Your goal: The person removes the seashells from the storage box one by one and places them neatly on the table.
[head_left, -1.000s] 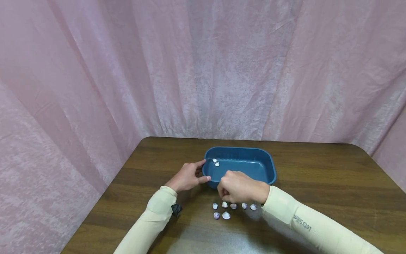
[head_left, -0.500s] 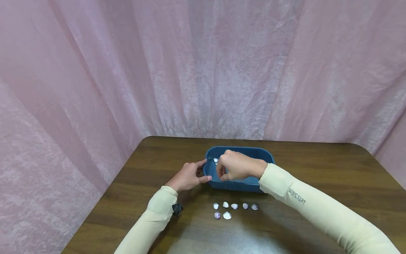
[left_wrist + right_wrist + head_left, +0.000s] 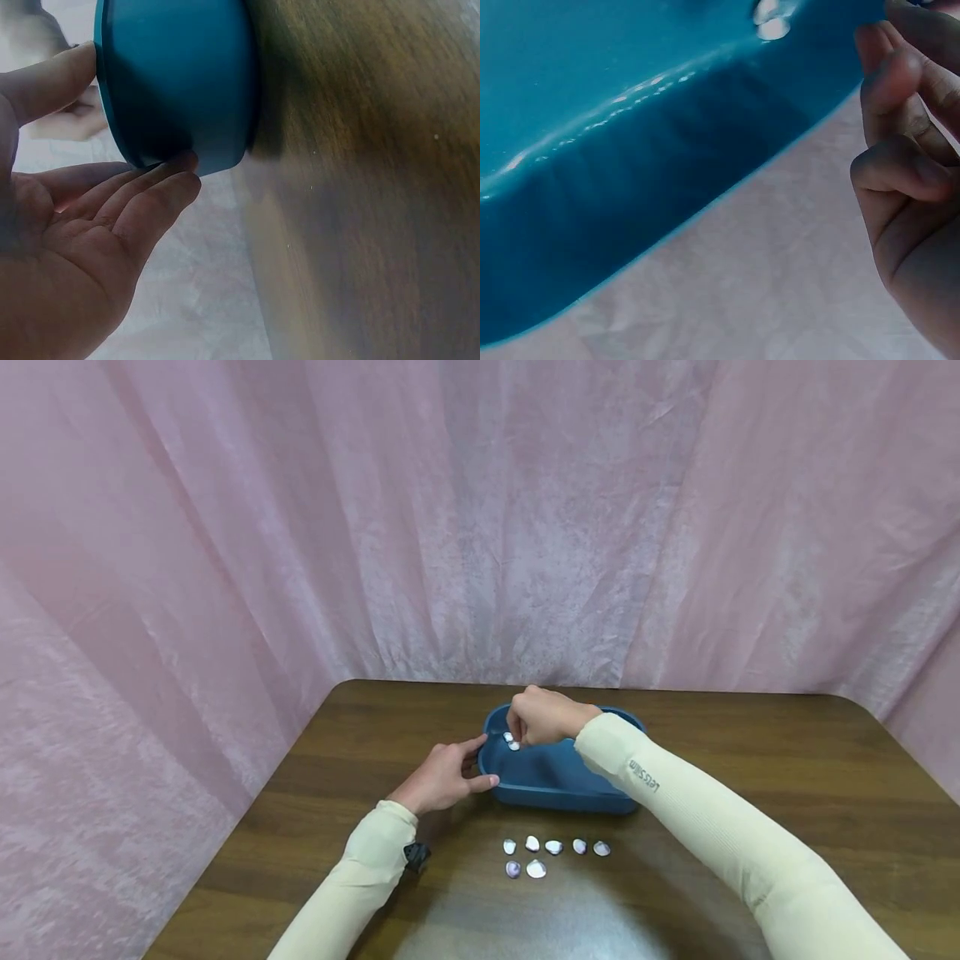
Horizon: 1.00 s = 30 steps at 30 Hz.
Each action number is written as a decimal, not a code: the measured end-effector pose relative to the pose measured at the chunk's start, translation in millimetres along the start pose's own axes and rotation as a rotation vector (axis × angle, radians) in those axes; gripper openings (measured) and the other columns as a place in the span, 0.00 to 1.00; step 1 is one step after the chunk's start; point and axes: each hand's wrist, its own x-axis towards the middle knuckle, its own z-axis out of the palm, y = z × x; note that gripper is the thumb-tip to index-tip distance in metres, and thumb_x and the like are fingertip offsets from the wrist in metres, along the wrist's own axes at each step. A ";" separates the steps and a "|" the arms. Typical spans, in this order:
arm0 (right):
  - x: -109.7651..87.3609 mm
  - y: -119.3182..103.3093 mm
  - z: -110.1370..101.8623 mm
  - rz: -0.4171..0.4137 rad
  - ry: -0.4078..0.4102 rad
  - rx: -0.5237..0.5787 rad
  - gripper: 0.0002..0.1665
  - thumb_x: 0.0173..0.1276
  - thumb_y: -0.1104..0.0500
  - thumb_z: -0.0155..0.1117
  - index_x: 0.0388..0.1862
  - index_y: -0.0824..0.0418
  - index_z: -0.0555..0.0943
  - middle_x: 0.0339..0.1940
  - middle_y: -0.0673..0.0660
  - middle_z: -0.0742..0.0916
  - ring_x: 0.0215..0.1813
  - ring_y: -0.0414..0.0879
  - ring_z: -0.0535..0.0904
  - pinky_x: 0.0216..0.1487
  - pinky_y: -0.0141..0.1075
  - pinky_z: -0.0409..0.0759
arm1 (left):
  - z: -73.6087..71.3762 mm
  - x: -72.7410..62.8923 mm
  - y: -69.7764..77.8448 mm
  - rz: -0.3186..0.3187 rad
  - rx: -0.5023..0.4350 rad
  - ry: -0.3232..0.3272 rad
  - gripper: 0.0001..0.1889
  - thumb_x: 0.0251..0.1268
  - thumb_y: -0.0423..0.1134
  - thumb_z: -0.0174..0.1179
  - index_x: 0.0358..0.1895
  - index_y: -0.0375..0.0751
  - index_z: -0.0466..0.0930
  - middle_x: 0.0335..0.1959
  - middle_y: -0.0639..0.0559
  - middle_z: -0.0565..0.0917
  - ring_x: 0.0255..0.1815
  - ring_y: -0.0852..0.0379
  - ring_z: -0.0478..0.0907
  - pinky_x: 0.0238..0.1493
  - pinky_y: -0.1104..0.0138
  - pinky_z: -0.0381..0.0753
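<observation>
A blue rectangular basin (image 3: 570,799) stands on the table. My left hand (image 3: 442,778) rests against its left end. In the left wrist view the thumb (image 3: 64,79) touches the rim and nearly straight fingers (image 3: 154,206) lie along the outer wall. My right hand (image 3: 551,717) is over the basin's far left part, fingertips bent together in a pinch. A sliver of a small seashell (image 3: 924,2) shows at those fingertips, mostly cut off by the frame edge. Two pale seashells (image 3: 773,28) lie in the basin close by.
In front of the basin several small seashells (image 3: 553,847) lie in a row on the wooden table (image 3: 735,760). A purplish shell (image 3: 513,869) and a white shell (image 3: 536,868) sit nearer me. Pink curtains (image 3: 555,527) hang behind the table.
My right hand has moved from above the shell row, up over the basin's near rim and to its far left part. The left hand has stayed at the basin's end.
</observation>
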 end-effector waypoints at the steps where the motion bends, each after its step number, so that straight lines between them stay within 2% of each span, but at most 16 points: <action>1: 3.4 1.8 2.2 0.013 0.000 0.000 0.04 0.62 0.66 0.72 0.29 0.59 0.90 0.26 0.49 0.89 0.25 0.38 0.81 0.32 0.30 0.83 | 0.2 -0.4 -0.3 -0.001 0.002 0.000 0.40 0.67 0.48 0.66 0.78 0.38 0.59 0.72 0.38 0.73 0.71 0.44 0.75 0.69 0.52 0.76; 6: 19.2 9.7 15.3 0.108 0.019 -0.019 0.05 0.63 0.67 0.69 0.31 0.61 0.90 0.25 0.51 0.88 0.24 0.40 0.79 0.28 0.30 0.81 | 0.7 -1.7 -0.4 -0.001 0.001 0.000 0.40 0.68 0.49 0.65 0.78 0.37 0.59 0.71 0.37 0.74 0.70 0.44 0.76 0.68 0.51 0.77; 9: 27.8 12.7 23.1 0.162 0.037 -0.045 0.08 0.62 0.69 0.66 0.27 0.60 0.89 0.23 0.52 0.87 0.22 0.41 0.78 0.25 0.31 0.78 | 0.5 -1.9 0.6 -0.001 0.004 0.001 0.40 0.69 0.48 0.65 0.78 0.37 0.59 0.70 0.37 0.74 0.70 0.44 0.76 0.68 0.51 0.77; 13: 36.9 16.5 33.6 0.229 0.038 -0.103 0.10 0.65 0.67 0.66 0.24 0.58 0.86 0.22 0.51 0.86 0.24 0.41 0.77 0.27 0.33 0.78 | 0.1 -1.2 1.4 0.002 0.014 0.000 0.40 0.69 0.49 0.65 0.78 0.38 0.59 0.71 0.37 0.74 0.70 0.44 0.76 0.69 0.52 0.77; 18: 45.2 18.9 42.5 0.316 0.037 -0.139 0.08 0.68 0.62 0.67 0.27 0.58 0.86 0.22 0.51 0.84 0.25 0.42 0.78 0.29 0.34 0.81 | -1.1 -0.8 1.8 0.004 0.029 0.000 0.40 0.68 0.50 0.65 0.78 0.38 0.59 0.72 0.37 0.73 0.71 0.44 0.75 0.70 0.52 0.75; 22: 50.4 18.1 47.0 0.358 0.058 -0.135 0.09 0.67 0.61 0.69 0.26 0.58 0.84 0.21 0.51 0.82 0.25 0.44 0.78 0.29 0.36 0.81 | -1.4 -0.9 1.3 0.004 0.029 -0.003 0.40 0.69 0.50 0.65 0.78 0.38 0.59 0.72 0.38 0.73 0.71 0.45 0.75 0.70 0.52 0.75; 26: 54.1 15.8 52.0 0.380 0.043 -0.121 0.11 0.68 0.61 0.69 0.24 0.57 0.84 0.19 0.50 0.79 0.24 0.43 0.77 0.28 0.35 0.78 | -0.4 -0.7 -0.3 0.023 0.031 -0.008 0.40 0.69 0.50 0.64 0.78 0.37 0.59 0.71 0.37 0.74 0.71 0.45 0.75 0.70 0.52 0.76; 30: 56.6 13.3 55.9 0.386 0.050 -0.126 0.09 0.67 0.62 0.69 0.25 0.57 0.86 0.20 0.50 0.81 0.24 0.43 0.78 0.28 0.34 0.79 | -0.4 -0.6 -1.0 0.034 0.043 0.000 0.40 0.69 0.50 0.65 0.78 0.36 0.59 0.70 0.37 0.74 0.70 0.45 0.75 0.69 0.53 0.76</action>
